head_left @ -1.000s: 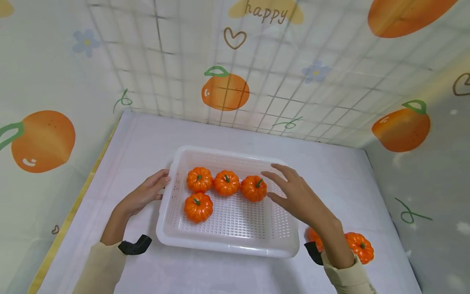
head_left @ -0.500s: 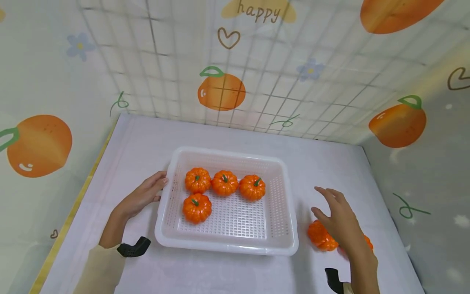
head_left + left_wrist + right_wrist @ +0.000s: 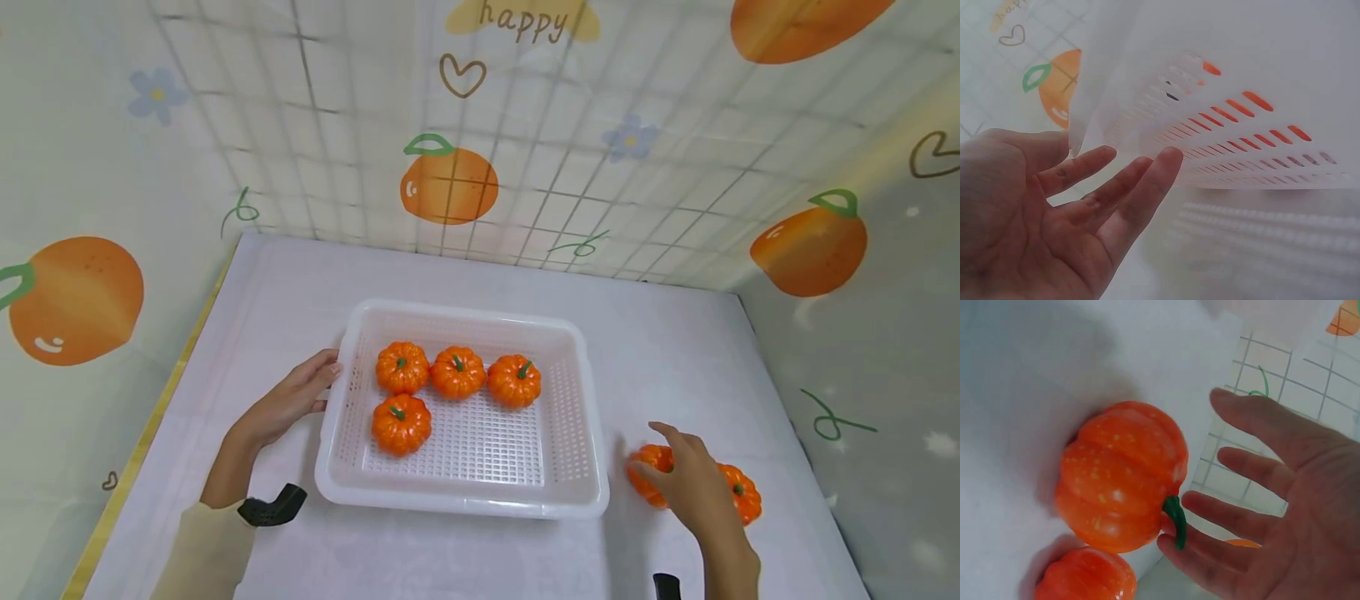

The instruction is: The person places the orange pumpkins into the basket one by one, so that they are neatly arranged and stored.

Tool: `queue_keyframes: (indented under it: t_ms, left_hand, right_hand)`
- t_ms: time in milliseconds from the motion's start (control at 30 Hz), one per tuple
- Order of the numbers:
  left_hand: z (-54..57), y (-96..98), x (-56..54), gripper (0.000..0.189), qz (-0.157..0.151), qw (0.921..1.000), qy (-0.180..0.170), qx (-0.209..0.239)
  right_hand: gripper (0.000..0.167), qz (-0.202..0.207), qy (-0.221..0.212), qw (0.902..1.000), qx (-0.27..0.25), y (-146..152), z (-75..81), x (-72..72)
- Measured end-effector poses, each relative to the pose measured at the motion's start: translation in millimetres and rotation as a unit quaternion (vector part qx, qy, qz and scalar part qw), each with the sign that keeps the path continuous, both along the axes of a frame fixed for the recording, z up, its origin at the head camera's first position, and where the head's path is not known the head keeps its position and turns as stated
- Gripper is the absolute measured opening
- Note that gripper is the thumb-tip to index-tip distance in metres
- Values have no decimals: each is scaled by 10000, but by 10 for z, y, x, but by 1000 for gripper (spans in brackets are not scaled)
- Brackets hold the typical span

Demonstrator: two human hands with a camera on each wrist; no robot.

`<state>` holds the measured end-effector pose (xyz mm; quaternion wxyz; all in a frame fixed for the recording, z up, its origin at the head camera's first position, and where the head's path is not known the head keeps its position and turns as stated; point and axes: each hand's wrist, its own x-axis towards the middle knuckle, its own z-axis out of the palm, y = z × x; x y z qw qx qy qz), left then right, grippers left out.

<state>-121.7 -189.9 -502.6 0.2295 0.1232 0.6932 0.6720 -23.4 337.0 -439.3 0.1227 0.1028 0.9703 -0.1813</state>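
My left hand [image 3: 296, 392] rests at the left rim of a white perforated plastic basket [image 3: 480, 505]. In the left wrist view its relaxed fingers [image 3: 1141, 197] lie along the outer wall, under the rim. My right hand [image 3: 696, 483], fingers spread, hangs over two small orange toy pumpkins on the table right of the basket. The nearer toy pumpkin [image 3: 1124, 478] has a green stem [image 3: 1175, 522] close to the fingertips in the right wrist view. A second toy pumpkin [image 3: 742, 493] is partly behind the hand.
Several more toy pumpkins sit in the basket, such as one pumpkin [image 3: 402, 425] at the front left. A pale cloth [image 3: 480, 275] covers the table. Printed curtains [image 3: 330, 142] with a wire grid behind close off the back.
My right hand has moved from over the basket's right side to the right and nearer me, down to the loose pumpkins. My left hand stays at the rim.
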Motion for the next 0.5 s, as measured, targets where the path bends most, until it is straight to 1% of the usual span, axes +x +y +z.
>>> queue_keyframes:
  t_ms: [167,333,500]
  left_hand:
    - [7,2,6,48,12,10000,-4,17]
    - [2,6,10,49,1,10000,5,13]
    - [-5,-3,5,48,26,10000,-1,-4]
  right_hand:
    - [73,-2,-270,9996,85,20,-19,-14]
    - [72,-180,-467,9986,185,48,-72,-12]
    - [72,-205,-461,9984,241,85,-137,-16]
